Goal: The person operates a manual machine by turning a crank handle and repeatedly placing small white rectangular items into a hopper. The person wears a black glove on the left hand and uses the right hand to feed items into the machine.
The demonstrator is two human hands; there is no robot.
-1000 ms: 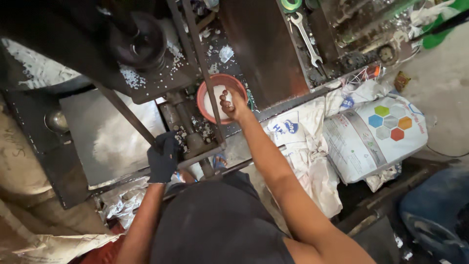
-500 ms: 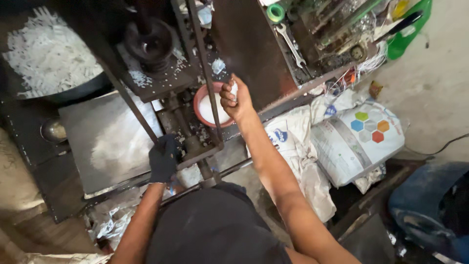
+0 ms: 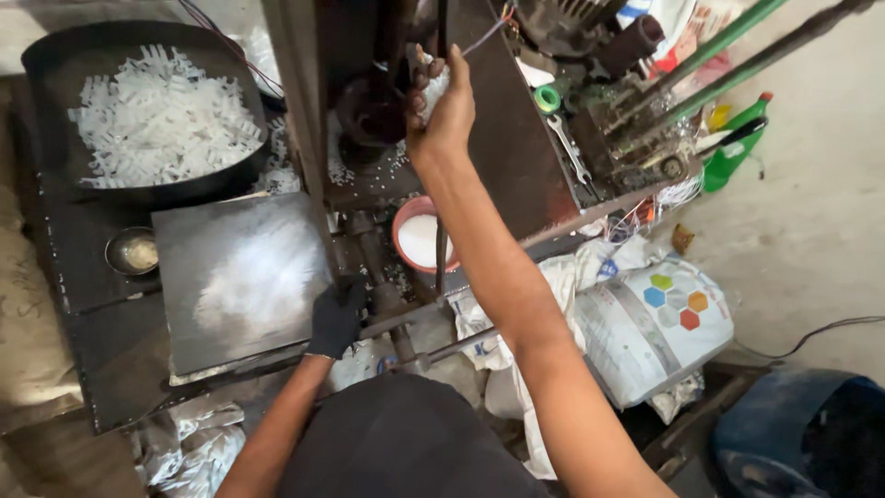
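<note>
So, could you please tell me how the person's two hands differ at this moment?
The left hand wears a black glove; the right hand is bare. The left hand sits low, gripping a metal bar; the right hand is raised to the machine, closed around white material. Both are shut on something.

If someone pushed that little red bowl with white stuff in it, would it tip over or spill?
The small round red bowl looks wide and low, so it would probably slide rather than tip. The white powdery fill sits near the rim, so a hard shove might spill some. It seems wedged between dark machine bars, which likely limits sliding.
</note>
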